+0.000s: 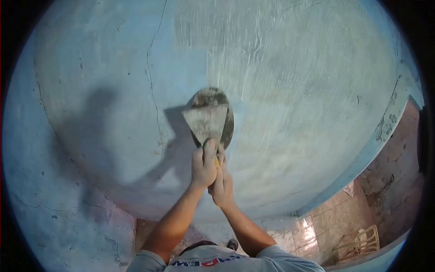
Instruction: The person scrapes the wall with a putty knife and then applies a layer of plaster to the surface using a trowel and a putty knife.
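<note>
My left hand (204,165) is closed round the lower end of a putty knife (206,119) with a wide, stained triangular blade. The blade points up and lies across a dark, rounded trowel (210,95) behind it. Just below and to the right, my right hand (222,186) is closed at the trowel's lower end; its handle is mostly hidden by my fingers. A bit of yellow shows between the two hands. Pale dust covers my fingers. Both tools are in front of the blue wall (181,72) and cast a shadow to the left.
A pale, streaky coat (281,59) covers the wall's upper right. Cracks run down the left part (152,77). Low on the right, a plastic chair (362,242) stands on the tiled floor (335,217). A wall edge (362,167) curves along the right.
</note>
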A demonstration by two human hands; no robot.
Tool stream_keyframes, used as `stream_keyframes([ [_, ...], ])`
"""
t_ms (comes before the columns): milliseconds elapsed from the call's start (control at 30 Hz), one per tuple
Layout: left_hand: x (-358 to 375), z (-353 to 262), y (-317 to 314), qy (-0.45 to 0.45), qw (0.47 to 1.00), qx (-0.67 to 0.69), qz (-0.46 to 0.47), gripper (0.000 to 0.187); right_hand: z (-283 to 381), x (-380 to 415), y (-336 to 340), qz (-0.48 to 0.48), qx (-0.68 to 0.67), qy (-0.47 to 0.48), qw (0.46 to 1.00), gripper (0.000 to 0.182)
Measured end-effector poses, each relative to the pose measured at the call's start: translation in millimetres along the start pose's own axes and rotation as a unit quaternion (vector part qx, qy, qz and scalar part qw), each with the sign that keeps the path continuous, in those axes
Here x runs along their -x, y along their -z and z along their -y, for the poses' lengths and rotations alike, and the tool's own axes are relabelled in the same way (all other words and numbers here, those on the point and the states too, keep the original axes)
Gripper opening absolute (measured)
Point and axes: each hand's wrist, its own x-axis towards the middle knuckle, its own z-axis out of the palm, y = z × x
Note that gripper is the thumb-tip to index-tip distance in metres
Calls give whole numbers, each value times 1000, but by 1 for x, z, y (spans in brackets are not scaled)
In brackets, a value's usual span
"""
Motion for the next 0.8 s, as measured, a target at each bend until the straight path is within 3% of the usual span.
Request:
stream_keyframes([
  [33, 3, -4, -2, -3, 1000, -5, -1, 51, -1, -5, -3, -24, 25, 71, 997, 49],
  [100, -4, -10, -4, -11, 1000, -24, -1, 51, 2, -9, 0, -12, -2, 55, 998, 50],
  [167, -46, -52, -15, -35, 999, -28, 31, 52, 46, -45, 9, 65, -106, -106, 987, 51],
  [200, -59, -62, -16, -48, 997, -19, 62, 53, 55, -56, 9, 64, -113, -121, 984, 51],
  [267, -62, -63, -22, -29, 999, -7, 35, 55, 63, -71, 8, 66, -130, -145, 979, 51],
  [400, -9, -14, -14, -2, 1000, 23, -17, 55, 19, -18, 11, 48, -42, -9, 998, 49],
  [567, -23, -27, -18, -22, 1000, -7, 13, 55, 30, -37, 11, 14, -23, 8, 1000, 47],
  [633, -55, -65, -32, -59, 998, -32, 6, 57, 63, -68, 33, 124, -72, -142, 979, 47],
  [733, -60, -54, -31, -28, 999, 15, 2, 54, 68, -72, 26, 99, -93, -144, 980, 49],
  [800, -28, -26, -23, 8, 1000, 16, -18, 53, 33, -33, 22, 64, -61, -106, 990, 49],
])
